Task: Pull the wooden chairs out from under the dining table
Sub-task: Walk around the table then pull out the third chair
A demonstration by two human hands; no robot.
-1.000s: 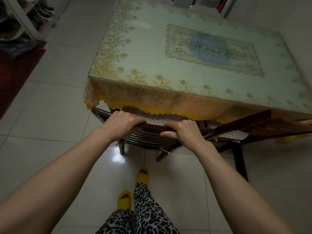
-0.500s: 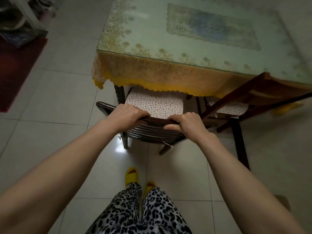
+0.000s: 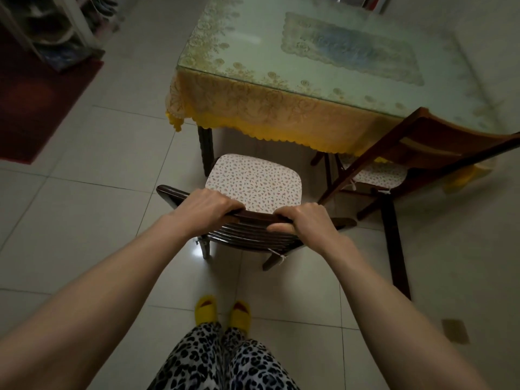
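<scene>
Floor (image 3: 84,235) of pale tiles fills most of the view, with one dark red rug (image 3: 33,102) at the left edge. One table (image 3: 281,60) stands at the top, glass-topped, with a yellow lace cloth (image 3: 267,114) hanging over its near edge. Two chairs show. The near chair (image 3: 253,235) stands out from under the table, its whole spotted cushion (image 3: 253,184) clear of the cloth. The second chair (image 3: 416,153) is at the right, its seat partly under the table, its back against the table's edge. Two hands hold the near chair's top rail: the left hand (image 3: 205,206) grasps the rail's left part, fingers curled over it; the right hand (image 3: 304,218) grasps the right part, fingers over and thumb beneath. Two legs in leopard-print trousers (image 3: 222,358) show at the bottom, ending in two yellow slippers (image 3: 206,308) just behind the chair.
</scene>
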